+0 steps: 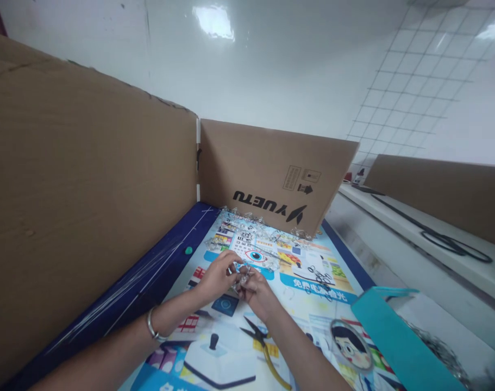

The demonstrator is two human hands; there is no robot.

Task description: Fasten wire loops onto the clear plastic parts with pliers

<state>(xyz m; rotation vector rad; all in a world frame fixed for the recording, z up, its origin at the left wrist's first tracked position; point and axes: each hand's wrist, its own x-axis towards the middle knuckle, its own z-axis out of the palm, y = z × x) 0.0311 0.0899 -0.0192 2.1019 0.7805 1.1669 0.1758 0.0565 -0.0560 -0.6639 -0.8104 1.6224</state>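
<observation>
My left hand (218,276) and my right hand (258,293) meet above the printed mat. Between their fingertips is a small clear, glittering piece (243,277), gripped from both sides; its exact kind is too small to make out. Just below my right hand, pliers (267,347) with yellow handles and dark jaws lie on the mat, partly covered by my right forearm. Similar clear, shiny pieces (251,218) lie along the far edge of the mat. To the right of my hands sits a loose group of thin black loops (321,278).
Cardboard panels stand at the left (96,179) and the back (267,157). A teal container (402,336) with silvery, wiry pieces (438,347) is at the right. A green lump (188,250) sits on the blue border. A black cable (446,239) lies on the white ledge.
</observation>
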